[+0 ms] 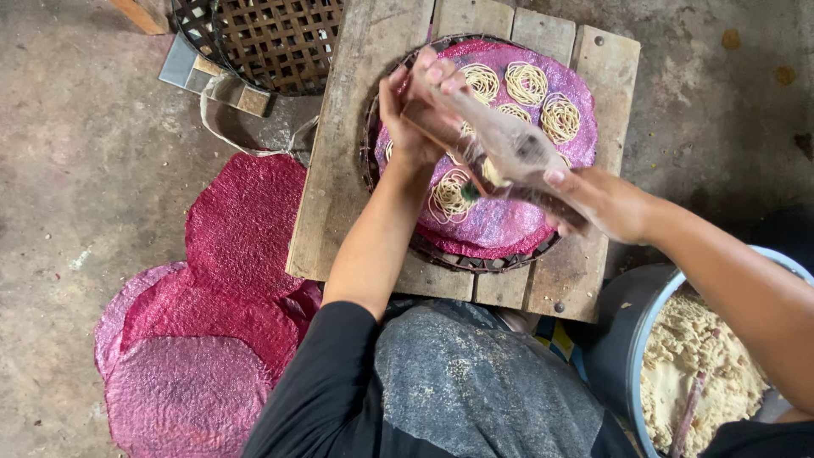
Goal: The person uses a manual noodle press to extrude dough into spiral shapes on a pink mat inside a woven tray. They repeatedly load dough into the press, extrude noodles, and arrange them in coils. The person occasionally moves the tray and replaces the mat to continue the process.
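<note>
A: What are the hands doing?

B: Both grip a long wooden press (500, 148) above the round tray (462, 259). The left hand (413, 106) is closed around its far end, the right hand (606, 203) wrapped around the near end.

A: And under it?

B: Pale noodle coils (526, 82) lie on a purple mesh sheet (500, 222) on that tray, which sits on a plank board (360, 127). More pink mesh sheets (212, 322) lie on the floor, left. A bucket of crumbly dough (691, 373) stands at right.
</note>
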The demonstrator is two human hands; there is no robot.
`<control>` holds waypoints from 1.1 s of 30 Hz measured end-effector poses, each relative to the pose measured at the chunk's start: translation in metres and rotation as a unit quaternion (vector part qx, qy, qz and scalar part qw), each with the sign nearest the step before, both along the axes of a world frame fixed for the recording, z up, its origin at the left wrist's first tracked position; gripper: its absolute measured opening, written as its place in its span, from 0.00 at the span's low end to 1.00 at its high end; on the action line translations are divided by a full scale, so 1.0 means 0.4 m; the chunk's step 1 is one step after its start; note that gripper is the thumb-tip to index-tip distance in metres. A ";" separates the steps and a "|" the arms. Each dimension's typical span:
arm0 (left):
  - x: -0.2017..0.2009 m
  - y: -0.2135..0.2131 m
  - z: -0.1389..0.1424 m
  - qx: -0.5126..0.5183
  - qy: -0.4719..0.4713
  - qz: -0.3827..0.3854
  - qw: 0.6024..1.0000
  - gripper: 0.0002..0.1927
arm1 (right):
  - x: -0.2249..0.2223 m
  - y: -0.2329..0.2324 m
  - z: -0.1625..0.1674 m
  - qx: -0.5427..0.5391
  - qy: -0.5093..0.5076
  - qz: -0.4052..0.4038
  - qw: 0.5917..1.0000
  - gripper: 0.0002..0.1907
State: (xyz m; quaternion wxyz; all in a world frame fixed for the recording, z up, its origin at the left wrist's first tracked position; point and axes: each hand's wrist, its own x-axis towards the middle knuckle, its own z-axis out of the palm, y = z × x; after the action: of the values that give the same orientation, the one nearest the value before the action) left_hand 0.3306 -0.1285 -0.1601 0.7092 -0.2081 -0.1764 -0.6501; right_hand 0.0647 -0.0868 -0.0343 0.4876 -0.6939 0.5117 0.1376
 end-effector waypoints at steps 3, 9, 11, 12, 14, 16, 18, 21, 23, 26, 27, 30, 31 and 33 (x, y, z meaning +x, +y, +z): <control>0.011 -0.026 0.017 0.056 -0.019 -0.004 0.998 0.20 | -0.025 -0.027 -0.044 -0.058 -0.025 -0.011 0.998 0.45; 0.052 0.059 -0.020 0.241 -0.510 -0.009 0.825 0.49 | -0.108 -0.032 -0.112 -0.062 -0.081 -0.016 0.995 0.39; 0.039 0.138 -0.049 0.158 -0.565 -0.075 0.806 0.53 | -0.133 -0.017 -0.121 -0.021 -0.177 -0.062 0.982 0.39; 0.029 0.161 -0.055 0.190 -0.606 -0.076 0.769 0.46 | -0.140 -0.010 -0.127 -0.022 -0.186 -0.077 0.979 0.39; 0.011 0.226 -0.066 0.201 -0.716 0.001 0.669 0.41 | -0.153 0.009 -0.137 -0.017 -0.241 -0.111 0.964 0.39; 0.002 0.276 -0.064 0.144 -0.825 0.158 0.523 0.40 | -0.162 0.030 -0.146 -0.011 -0.332 -0.144 0.932 0.40; -0.010 0.320 -0.056 0.088 -0.892 0.232 0.377 0.32 | -0.175 0.058 -0.151 -0.029 -0.392 -0.156 0.906 0.44; -0.020 0.352 -0.041 0.012 -0.881 0.393 0.263 0.36 | -0.186 0.118 -0.153 -0.049 -0.470 -0.183 0.862 0.50; -0.029 0.358 -0.036 0.001 -0.883 0.419 0.210 0.44 | -0.180 0.166 -0.155 -0.072 -0.513 -0.198 0.832 0.52; -0.051 0.359 -0.037 0.023 -0.909 0.389 0.146 0.48 | -0.169 0.235 -0.153 -0.110 -0.552 -0.217 0.798 0.55; -0.059 0.360 -0.038 0.020 -0.893 0.423 0.151 0.46 | -0.169 0.255 -0.151 -0.107 -0.554 -0.230 0.793 0.56; -0.077 0.369 -0.040 0.012 -0.894 0.415 0.169 0.29 | -0.181 0.301 -0.153 -0.159 -0.528 -0.249 0.796 0.59; -0.081 0.372 -0.038 0.015 -0.902 0.396 0.172 0.22 | -0.190 0.309 -0.156 -0.183 -0.514 -0.246 0.801 0.59; -0.085 0.376 -0.028 0.020 -0.880 0.408 0.243 0.17 | -0.214 0.325 -0.175 -0.184 -0.531 -0.263 0.784 0.59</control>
State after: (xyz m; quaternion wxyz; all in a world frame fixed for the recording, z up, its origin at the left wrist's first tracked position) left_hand 0.2965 0.0218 -0.1711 0.2870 0.6077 -0.7385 -0.0551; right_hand -0.0210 0.0434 -0.1042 0.5624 -0.5722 0.3500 -0.4835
